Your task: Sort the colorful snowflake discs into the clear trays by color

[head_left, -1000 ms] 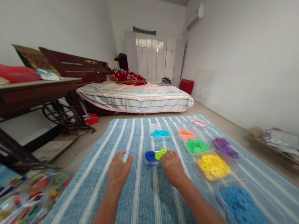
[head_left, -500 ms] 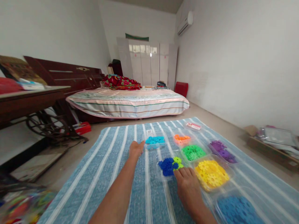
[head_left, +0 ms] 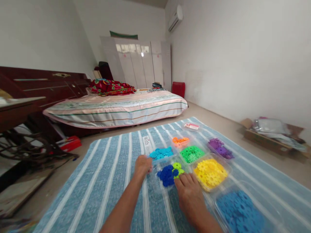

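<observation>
My left hand (head_left: 143, 165) is closed, its fingers curled on the near left corner of a clear tray of cyan toy pieces (head_left: 161, 152). My right hand (head_left: 190, 193) lies flat with its fingers stretched onto the near edge of a clear tray (head_left: 159, 185). That tray holds dark blue pieces (head_left: 166, 174) and a few lime ones (head_left: 177, 167). Both trays sit on a blue striped mat (head_left: 109, 181).
More trays lie to the right: orange (head_left: 180, 140), green (head_left: 191, 153), purple (head_left: 220, 148), yellow (head_left: 210, 170), blue (head_left: 239, 210). A small labelled container (head_left: 191, 126) sits at the mat's far end. A bed (head_left: 116, 108) is behind, a dark wooden table (head_left: 17, 113) to the left, and a cardboard box (head_left: 269, 136) by the right wall.
My left hand reached forward from the mat to the cyan tray and closed on its corner. My right hand stayed at the dark blue and lime tray. The view swung right.
</observation>
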`<state>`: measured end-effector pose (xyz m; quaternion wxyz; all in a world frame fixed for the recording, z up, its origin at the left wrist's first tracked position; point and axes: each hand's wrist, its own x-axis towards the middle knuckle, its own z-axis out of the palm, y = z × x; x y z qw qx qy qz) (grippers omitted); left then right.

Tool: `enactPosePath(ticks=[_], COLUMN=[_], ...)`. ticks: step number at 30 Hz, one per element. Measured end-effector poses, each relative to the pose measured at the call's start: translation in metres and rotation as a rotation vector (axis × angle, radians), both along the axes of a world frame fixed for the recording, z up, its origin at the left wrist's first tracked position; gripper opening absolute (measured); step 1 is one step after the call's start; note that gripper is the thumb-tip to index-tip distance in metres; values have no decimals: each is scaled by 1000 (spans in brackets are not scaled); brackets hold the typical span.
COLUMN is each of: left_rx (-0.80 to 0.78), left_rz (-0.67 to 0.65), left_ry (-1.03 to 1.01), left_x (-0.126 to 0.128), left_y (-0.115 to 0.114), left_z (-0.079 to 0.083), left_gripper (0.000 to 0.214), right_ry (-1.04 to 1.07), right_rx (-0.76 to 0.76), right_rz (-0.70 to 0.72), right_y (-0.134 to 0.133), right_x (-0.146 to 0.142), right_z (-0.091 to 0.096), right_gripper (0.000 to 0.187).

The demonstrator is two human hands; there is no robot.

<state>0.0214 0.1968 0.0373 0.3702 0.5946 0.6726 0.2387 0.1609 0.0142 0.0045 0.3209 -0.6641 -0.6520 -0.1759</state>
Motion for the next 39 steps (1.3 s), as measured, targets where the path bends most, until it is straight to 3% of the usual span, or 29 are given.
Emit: enactPosePath(ticks=[5, 9, 12, 15, 19, 22, 25, 28, 32, 36, 39], left_rx=[19, 53, 66, 64, 52, 54, 68, 69, 68, 35, -58], left_rz=[-15, -6, 21, 38, 35, 51, 56, 43, 29, 7, -82], left_ry=[-44, -115, -167, -248, -319, -346, -366, -366, -360, -380, -382], left_x=[11, 7, -2, -12, -22, -24, -25, -28, -32, -30, -23], left_y=[-10, -23, -36, -52, -74, -89, -103, -115, -130, -147, -167], left_z=[1, 9, 16, 20, 19, 16, 14, 13, 15, 16, 14], left_gripper=[15, 28, 37, 41, 47, 50, 55, 54, 49, 47, 43], right_ry=[-9, 3, 57, 208, 667, 1040, 1181, 1228, 1182, 1169, 1131], right_rx=[13, 67, 122, 145, 27, -57, -6, 58, 120, 145, 114], right_rz=[-49, -10, -63, -246, -577, -629, -536, -488, -537, -560, -593], right_y=[-13, -45, -82, -118, -148, -148, -136, -121, -111, -115, -122], right_x=[-5, 4, 40, 95, 151, 155, 143, 134, 132, 132, 130], right_z=[6, 20, 24, 21, 14, 6, -5, -15, -21, -22, -20], right_gripper=[33, 27, 27, 32, 61, 72, 76, 79, 74, 64, 62])
